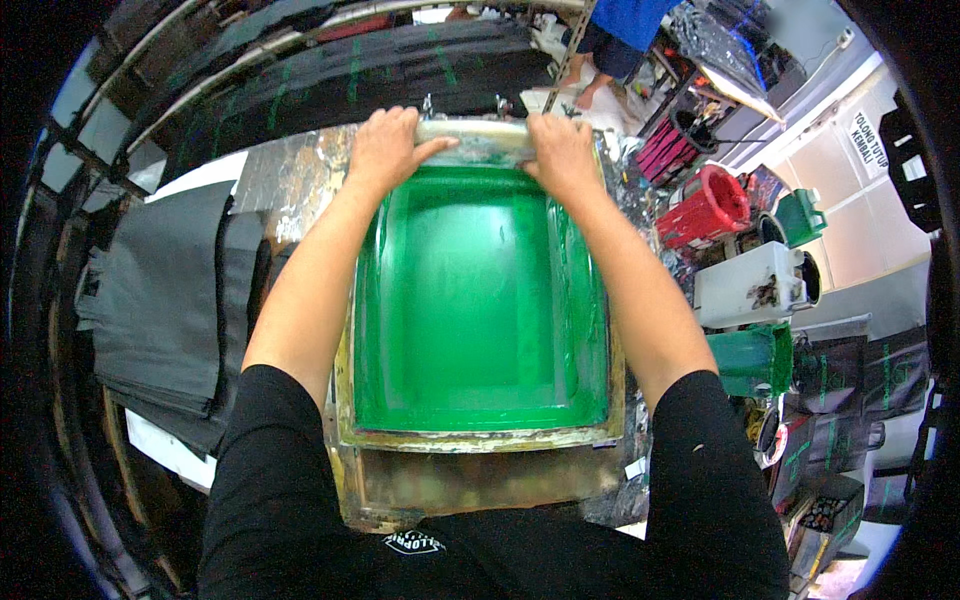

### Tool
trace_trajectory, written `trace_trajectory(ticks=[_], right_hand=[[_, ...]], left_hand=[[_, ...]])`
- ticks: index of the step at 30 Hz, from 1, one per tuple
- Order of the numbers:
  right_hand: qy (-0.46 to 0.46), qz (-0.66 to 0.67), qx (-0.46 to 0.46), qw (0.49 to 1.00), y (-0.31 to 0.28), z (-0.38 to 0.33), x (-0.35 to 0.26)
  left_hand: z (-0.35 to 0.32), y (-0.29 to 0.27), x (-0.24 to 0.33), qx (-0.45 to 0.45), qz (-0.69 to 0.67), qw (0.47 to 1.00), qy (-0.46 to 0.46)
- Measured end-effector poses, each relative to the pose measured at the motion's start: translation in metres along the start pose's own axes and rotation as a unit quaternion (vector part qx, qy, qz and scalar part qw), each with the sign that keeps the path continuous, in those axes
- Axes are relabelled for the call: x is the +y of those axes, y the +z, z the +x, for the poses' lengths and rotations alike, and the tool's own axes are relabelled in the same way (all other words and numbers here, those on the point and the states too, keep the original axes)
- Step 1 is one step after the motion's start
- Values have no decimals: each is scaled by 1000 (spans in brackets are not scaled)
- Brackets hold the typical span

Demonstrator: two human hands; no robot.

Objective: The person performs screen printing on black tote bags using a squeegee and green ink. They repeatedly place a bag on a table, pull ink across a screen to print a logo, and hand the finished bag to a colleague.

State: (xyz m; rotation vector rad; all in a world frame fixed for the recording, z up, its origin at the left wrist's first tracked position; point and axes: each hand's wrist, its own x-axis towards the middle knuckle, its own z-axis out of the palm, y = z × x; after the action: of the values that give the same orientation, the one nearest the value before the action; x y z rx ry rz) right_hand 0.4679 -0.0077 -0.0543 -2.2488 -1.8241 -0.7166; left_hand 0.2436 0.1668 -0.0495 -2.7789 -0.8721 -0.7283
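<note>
A screen-printing frame [480, 437] lies flat in front of me, its mesh [470, 300] coated with wet green ink. At its far end a squeegee [475, 131] with a pale, ink-smeared handle spans crosswise. My left hand [392, 146] grips the squeegee's left end, thumb stretched along its near side. Round the right end my right hand [562, 152] is closed in the same way. Both arms reach forward along the two sides of the frame. The squeegee's lower edge cannot be made out against the green ink.
A stack of black fabric sheets [165, 300] lies at the left. To the right stand a red ink bucket [705, 207], a white container [745, 285] and a green bucket [750, 360]. Beyond the table, more black printed sheets [370, 75] are spread. A person in blue [625, 30] stands far right.
</note>
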Motion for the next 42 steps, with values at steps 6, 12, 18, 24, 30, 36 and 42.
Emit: trace_trajectory(ticks=[6, 12, 18, 24, 30, 36, 42], right_hand=[[-4, -17, -22, 1000, -12, -4, -5], [-31, 6, 42, 999, -20, -26, -11], [-21, -2, -37, 999, -52, -63, -32], [-28, 9, -45, 999, -82, -109, -52], [-30, -4, -67, 997, -121, -156, -73], [-28, 18, -83, 996, -146, -201, -89], [-23, 30, -69, 997, -174, -245, -108]], left_hand=[[-8, -1, 2, 36, 17, 999, 14], [-34, -9, 10, 86, 11, 996, 32], [-78, -33, 28, 62, 18, 998, 18], [-130, -63, 50, 78, 5, 997, 22], [-180, -96, 75, 48, -11, 999, 6], [-226, -123, 97, 42, -22, 999, 8], [-269, -146, 115, 38, -25, 999, 12]])
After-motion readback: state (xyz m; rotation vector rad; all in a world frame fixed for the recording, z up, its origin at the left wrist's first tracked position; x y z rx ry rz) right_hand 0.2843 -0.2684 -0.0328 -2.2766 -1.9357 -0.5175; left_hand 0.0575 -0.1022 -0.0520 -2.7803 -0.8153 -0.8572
